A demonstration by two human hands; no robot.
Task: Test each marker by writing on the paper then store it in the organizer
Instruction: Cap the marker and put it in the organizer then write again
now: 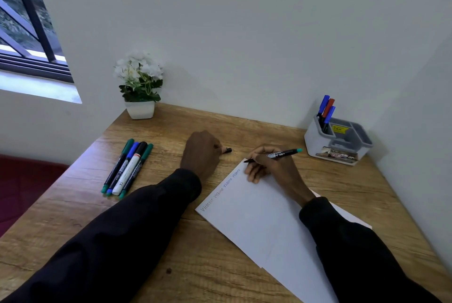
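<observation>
Nearest the camera, two dark sleeves point(122, 241) are stretched forward over the wooden surface point(171, 266). Between them a white sheet of paper point(264, 229) is laid at a slant, with three short written words running along its left edge. The sheet is thin and would probably slide if it were not weighed down by the right forearm resting on it.

The right hand point(271, 168) is set at the paper's far corner, heel down and fingers curled under. A marker point(281, 154) is pinched in its grip, low on the barrel. The tip is on or just above the corner, and the teal end is angled toward the organizer. The marker is judged light, stiff and smooth, best held near the tip for writing and at mid-barrel for storing.

The left hand point(201, 151) is rested knuckles-up on the surface just beside the paper. Its grip is closed round a small dark piece, seemingly the cap point(227, 150), though little of it shows.

Four more markers point(127, 168) are lined up further left. At the far right the grey organizer point(315, 143) is stood, with three markers point(326, 109) upright in it. A potted plant point(140, 82) is placed against the wall.
</observation>
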